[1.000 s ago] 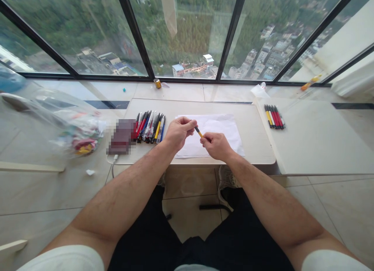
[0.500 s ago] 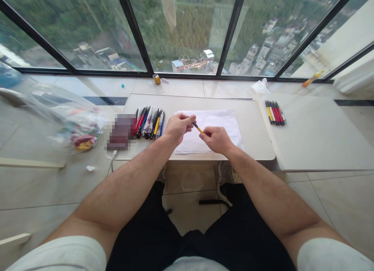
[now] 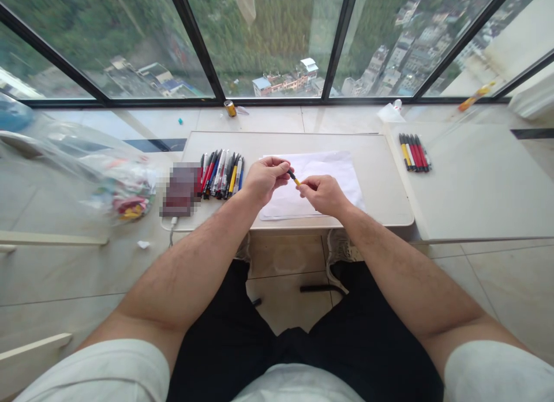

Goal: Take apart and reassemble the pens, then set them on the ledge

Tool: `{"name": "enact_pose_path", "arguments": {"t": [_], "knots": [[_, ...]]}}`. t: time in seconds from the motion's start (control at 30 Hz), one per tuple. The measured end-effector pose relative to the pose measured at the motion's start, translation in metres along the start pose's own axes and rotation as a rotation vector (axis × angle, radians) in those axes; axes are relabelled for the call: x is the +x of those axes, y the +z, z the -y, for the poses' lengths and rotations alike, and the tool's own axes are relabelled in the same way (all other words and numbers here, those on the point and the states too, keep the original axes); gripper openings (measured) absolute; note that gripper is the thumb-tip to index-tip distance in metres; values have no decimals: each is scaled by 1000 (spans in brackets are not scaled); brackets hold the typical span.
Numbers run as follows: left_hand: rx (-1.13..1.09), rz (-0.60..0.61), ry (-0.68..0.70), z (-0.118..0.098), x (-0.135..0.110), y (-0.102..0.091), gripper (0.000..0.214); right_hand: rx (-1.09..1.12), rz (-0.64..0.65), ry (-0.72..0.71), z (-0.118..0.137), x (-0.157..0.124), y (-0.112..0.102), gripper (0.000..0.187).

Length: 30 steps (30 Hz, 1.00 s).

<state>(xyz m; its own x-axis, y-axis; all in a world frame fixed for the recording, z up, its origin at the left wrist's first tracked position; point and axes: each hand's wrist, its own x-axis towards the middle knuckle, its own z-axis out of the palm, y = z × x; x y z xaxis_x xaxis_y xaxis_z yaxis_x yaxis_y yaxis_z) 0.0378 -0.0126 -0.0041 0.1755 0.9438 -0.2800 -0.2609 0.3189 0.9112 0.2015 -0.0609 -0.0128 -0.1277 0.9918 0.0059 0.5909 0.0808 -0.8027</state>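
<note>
Between my two hands is a yellow and black pen (image 3: pixel 294 178), slanting down to the right above white paper (image 3: pixel 333 165). My left hand (image 3: pixel 269 179) pinches its black upper end. The fingers of my right hand (image 3: pixel 322 193) are closed on its yellow lower end. Left of the paper lies a row of several pens (image 3: pixel 220 174) in black, red, white, yellow and blue. A smaller group of yellow, red and black pens (image 3: pixel 414 152) rests on the right-hand table.
The low white table (image 3: pixel 376 205) meets a second table (image 3: pixel 485 200) on the right. A blurred-out dark red object (image 3: pixel 179 188) with a cable sits at the left. Beyond are a plastic bag (image 3: pixel 121 182), a small can (image 3: pixel 230 108) and tall windows.
Both hands still grip the pen over the paper; the right hand sits slightly closer to the left. The whole view has shifted a little.
</note>
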Motion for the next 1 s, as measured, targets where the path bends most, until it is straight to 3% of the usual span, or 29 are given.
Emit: {"name": "enact_pose_path", "arguments": {"t": [0.13, 0.37, 0.6, 1.0], "knots": [[-4, 2, 12, 0, -2, 0, 19, 34, -47, 28, -2, 1, -2, 14], [-14, 20, 16, 0, -3, 0, 33, 52, -56, 43, -5, 1, -1, 19], [11, 5, 18, 0, -2, -1, 38, 119, 6, -9, -4, 3, -1, 21], [7, -60, 49, 1, -2, 2, 41, 110, -72, 11, 1, 1, -2, 16]]}}
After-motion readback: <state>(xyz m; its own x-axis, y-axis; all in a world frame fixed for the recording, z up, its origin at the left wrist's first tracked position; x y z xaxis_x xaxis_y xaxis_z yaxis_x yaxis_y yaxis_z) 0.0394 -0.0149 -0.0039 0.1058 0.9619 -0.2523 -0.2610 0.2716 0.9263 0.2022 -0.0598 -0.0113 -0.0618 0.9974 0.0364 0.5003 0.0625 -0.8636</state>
